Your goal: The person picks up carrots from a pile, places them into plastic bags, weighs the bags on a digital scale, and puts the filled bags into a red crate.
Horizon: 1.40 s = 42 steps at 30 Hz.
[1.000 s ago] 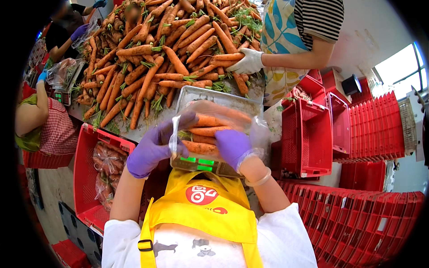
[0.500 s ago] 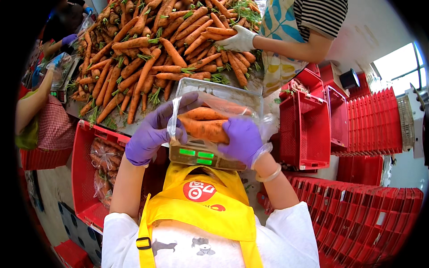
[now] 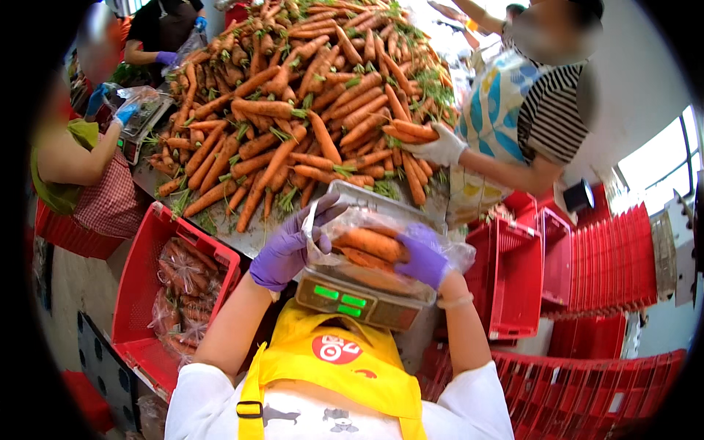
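My left hand [image 3: 286, 249] and my right hand [image 3: 423, 254], both in purple gloves, hold a clear plastic bag of carrots [image 3: 367, 244] just above a metal scale [image 3: 359, 293] with a green lit display. The left hand grips the bag's left edge; the right hand grips its right side. Beyond the scale a large heap of loose carrots [image 3: 308, 110] with green tops covers the table.
A red crate [image 3: 147, 264] at my left holds bagged carrots. Stacks of red crates [image 3: 609, 264] fill the right side. A person in a striped top reaches a white-gloved hand [image 3: 440, 147] into the heap. Two other people work at the far left with another scale.
The bag of carrots has been lifted slightly and turned over the scale, both hands staying on it. The white-gloved hand of the person opposite has shifted on the heap.
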Each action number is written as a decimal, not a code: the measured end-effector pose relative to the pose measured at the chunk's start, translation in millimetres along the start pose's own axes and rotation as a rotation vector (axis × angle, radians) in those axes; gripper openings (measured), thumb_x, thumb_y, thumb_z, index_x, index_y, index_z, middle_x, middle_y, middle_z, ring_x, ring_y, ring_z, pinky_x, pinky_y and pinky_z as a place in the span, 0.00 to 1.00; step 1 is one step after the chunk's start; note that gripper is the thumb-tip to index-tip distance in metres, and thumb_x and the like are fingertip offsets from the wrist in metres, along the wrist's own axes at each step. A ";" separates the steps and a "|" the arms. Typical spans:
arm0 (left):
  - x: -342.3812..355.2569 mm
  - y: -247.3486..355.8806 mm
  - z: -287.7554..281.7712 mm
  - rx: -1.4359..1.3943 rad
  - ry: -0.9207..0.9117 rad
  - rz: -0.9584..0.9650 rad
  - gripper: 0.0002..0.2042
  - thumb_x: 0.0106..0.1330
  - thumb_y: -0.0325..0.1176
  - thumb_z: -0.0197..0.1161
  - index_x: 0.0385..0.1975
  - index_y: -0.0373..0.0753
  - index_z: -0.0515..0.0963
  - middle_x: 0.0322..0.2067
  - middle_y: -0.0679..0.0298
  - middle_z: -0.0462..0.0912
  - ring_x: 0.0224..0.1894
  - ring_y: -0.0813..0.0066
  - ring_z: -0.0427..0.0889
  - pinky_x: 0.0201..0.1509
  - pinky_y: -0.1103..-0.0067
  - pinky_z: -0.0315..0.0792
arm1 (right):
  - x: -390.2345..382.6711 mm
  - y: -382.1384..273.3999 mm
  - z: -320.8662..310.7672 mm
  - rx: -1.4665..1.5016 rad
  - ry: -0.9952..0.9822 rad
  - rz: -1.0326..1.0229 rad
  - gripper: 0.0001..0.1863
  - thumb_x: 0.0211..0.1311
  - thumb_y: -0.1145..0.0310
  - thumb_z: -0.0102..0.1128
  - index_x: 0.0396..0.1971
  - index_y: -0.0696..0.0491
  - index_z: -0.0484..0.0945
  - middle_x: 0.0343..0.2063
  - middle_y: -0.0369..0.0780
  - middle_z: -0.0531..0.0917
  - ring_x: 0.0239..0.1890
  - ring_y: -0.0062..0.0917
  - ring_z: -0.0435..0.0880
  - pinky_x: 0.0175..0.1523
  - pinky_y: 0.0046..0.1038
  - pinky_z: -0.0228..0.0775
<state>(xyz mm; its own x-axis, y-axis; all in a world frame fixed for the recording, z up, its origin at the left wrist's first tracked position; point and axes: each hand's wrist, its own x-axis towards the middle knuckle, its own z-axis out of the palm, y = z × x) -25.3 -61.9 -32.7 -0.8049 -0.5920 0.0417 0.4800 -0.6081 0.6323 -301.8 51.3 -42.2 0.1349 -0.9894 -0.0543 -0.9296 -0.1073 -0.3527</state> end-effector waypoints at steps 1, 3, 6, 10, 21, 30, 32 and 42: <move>-4.1 2.6 -1.8 -0.091 0.024 0.040 0.38 0.55 0.35 0.70 0.65 0.34 0.57 0.61 0.56 0.66 0.34 0.83 0.79 0.39 0.89 0.73 | -5.6 -1.5 -3.4 0.195 0.081 -0.019 0.28 0.38 0.64 0.70 0.44 0.55 0.74 0.39 0.48 0.75 0.44 0.44 0.73 0.52 0.37 0.66; -8.2 -15.1 -34.7 -0.134 0.085 0.019 0.37 0.56 0.34 0.69 0.65 0.35 0.58 0.60 0.60 0.67 0.37 0.81 0.79 0.38 0.90 0.73 | -1.9 -19.9 -33.8 0.372 0.119 -0.061 0.28 0.38 0.67 0.69 0.44 0.56 0.74 0.38 0.46 0.75 0.42 0.40 0.74 0.52 0.33 0.67; -14.8 -31.0 -45.4 -0.264 0.026 -0.034 0.32 0.58 0.33 0.63 0.64 0.39 0.60 0.60 0.62 0.67 0.35 0.85 0.75 0.37 0.89 0.72 | 19.5 -30.6 -54.3 1.123 0.061 0.048 0.32 0.44 0.68 0.66 0.53 0.59 0.68 0.46 0.39 0.76 0.49 0.27 0.76 0.56 0.29 0.66; -22.9 -42.0 -47.2 0.048 0.001 -0.104 0.34 0.59 0.30 0.60 0.67 0.41 0.55 0.62 0.61 0.67 0.53 0.77 0.73 0.46 0.81 0.72 | 132.8 -45.1 -53.2 1.541 0.076 0.076 0.26 0.59 0.68 0.55 0.57 0.60 0.65 0.46 0.40 0.78 0.49 0.26 0.77 0.56 0.29 0.68; -16.2 -21.2 -59.8 0.011 -0.077 -0.268 0.34 0.65 0.39 0.57 0.69 0.43 0.49 0.61 0.62 0.67 0.42 0.81 0.74 0.43 0.85 0.66 | 451.5 8.1 -8.9 1.063 0.470 0.220 0.37 0.61 0.60 0.61 0.64 0.61 0.55 0.51 0.46 0.75 0.50 0.32 0.74 0.55 0.25 0.65; 10.6 -16.4 -90.4 0.090 -0.219 -0.325 0.32 0.66 0.36 0.53 0.70 0.45 0.50 0.55 0.64 0.72 0.51 0.78 0.69 0.55 0.79 0.65 | 523.3 -27.9 22.0 -0.075 0.409 0.269 0.44 0.50 0.56 0.65 0.63 0.61 0.57 0.57 0.59 0.67 0.61 0.49 0.66 0.66 0.35 0.55; 14.4 -22.9 -96.7 0.156 -0.225 -0.295 0.32 0.66 0.35 0.52 0.70 0.46 0.51 0.54 0.65 0.73 0.51 0.77 0.68 0.58 0.78 0.63 | 523.2 -36.3 41.9 -0.116 0.763 0.060 0.39 0.52 0.65 0.63 0.64 0.60 0.58 0.59 0.54 0.67 0.61 0.46 0.65 0.65 0.37 0.55; 31.3 -41.3 -117.8 0.189 -0.303 -0.368 0.30 0.65 0.30 0.50 0.69 0.44 0.52 0.54 0.61 0.72 0.58 0.76 0.66 0.63 0.79 0.58 | 529.8 -201.0 105.0 0.010 0.161 -0.562 0.25 0.59 0.70 0.56 0.57 0.54 0.68 0.40 0.47 0.80 0.46 0.41 0.77 0.50 0.39 0.68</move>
<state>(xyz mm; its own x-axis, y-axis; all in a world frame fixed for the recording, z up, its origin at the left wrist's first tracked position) -29.2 -117.6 -148.6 -0.9871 -0.1598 -0.0055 0.0968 -0.6246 0.7749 -7.5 -441.0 -98.2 0.5515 -0.7836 0.2862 -0.7271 -0.6197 -0.2955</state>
